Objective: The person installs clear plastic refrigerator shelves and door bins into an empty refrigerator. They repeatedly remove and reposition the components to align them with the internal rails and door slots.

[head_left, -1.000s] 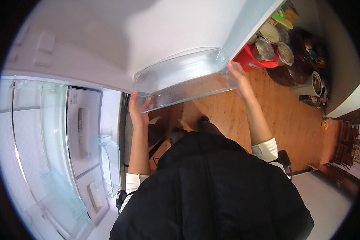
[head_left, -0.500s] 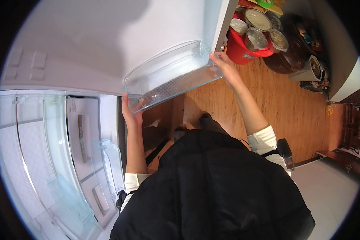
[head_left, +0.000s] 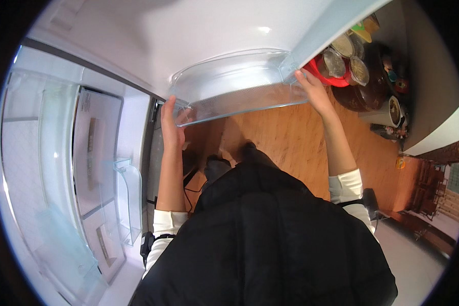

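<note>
A clear plastic refrigerator door bin [head_left: 239, 97] lies between my two hands, against the inner face of the white refrigerator door [head_left: 214, 25]. My left hand [head_left: 172, 125] grips its left end, thumb on the outside and fingers showing through the clear plastic. My right hand [head_left: 313, 92] holds the right end, thumb up by the corner near the door's edge; its other fingers are partly hidden behind the plastic. Nothing can be seen inside the bin.
At left stands the open refrigerator compartment with glass shelves, drawers [head_left: 99, 137] and another clear bin [head_left: 130, 199]. Beyond the door are a red bucket [head_left: 329, 76] with covered bowls, a dark brown jar [head_left: 359, 97] and a white container [head_left: 392, 112]. Wooden floor [head_left: 270, 135] lies below.
The bin now sits more level and farther right in view, still in both hands. The door and fridge have shifted and turned in the picture, and the door covers more of the red bucket.
</note>
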Available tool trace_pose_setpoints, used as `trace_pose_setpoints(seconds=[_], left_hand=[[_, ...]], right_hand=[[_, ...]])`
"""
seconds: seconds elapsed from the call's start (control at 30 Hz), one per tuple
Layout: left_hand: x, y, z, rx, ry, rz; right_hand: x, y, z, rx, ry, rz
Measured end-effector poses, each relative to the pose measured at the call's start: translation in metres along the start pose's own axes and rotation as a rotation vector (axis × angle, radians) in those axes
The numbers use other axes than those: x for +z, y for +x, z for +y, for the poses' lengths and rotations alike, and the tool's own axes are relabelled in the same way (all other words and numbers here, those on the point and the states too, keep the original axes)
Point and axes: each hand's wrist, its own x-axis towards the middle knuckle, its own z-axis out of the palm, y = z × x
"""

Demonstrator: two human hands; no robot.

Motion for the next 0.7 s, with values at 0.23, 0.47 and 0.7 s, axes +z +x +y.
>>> trace_pose_setpoints(seconds=[0.23, 0.47, 0.7], left_hand=[[0.003, 0.002, 0.001, -0.021, 0.008, -0.010], [0.002, 0.002, 0.002, -0.018, -0.022, -0.004], [-0.002, 0.004, -0.001, -0.018, -0.003, -0.044]], right_hand=[[-0.004, 0.008, 0.006, 0.083, 0.040, -0.033], [0.004, 0.008, -0.006, 0.073, -0.054, -0.014], [0.009, 0.008, -0.011, 0.048, -0.189, 0.061]])
